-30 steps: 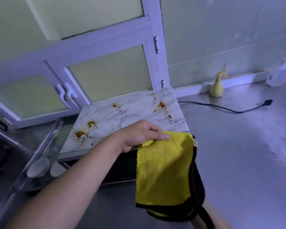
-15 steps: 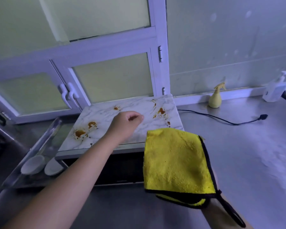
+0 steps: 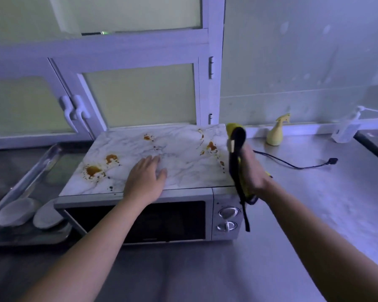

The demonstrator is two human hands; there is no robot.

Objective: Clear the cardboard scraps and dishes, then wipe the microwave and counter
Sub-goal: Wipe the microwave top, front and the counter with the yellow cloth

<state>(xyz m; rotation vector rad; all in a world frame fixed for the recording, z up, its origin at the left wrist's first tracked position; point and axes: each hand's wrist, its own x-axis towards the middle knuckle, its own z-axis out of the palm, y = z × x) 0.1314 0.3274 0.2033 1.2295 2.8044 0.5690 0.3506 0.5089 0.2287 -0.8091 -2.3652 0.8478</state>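
A silver microwave [image 3: 226, 216] stands on the steel counter [image 3: 327, 192], its marble-patterned top [image 3: 183, 158] spotted with orange-brown stains. My left hand [image 3: 145, 178] rests flat on that top near its front edge, fingers straight. My right hand [image 3: 252, 171] grips a yellow cloth with black trim [image 3: 237, 138], held edge-on above the microwave's right side. A black loop hangs down from the cloth past the dials.
Two pale dishes [image 3: 15, 213] lie in a metal tray [image 3: 31, 177] left of the microwave. A yellow spray bottle [image 3: 276, 134] and a clear pump bottle [image 3: 347, 127] stand by the back wall. The microwave's black cord [image 3: 297, 164] lies unplugged across the counter.
My left hand let go of the cloth and came down flat on the microwave top. My right hand raised the cloth and turned it edge-on beside the right stains.
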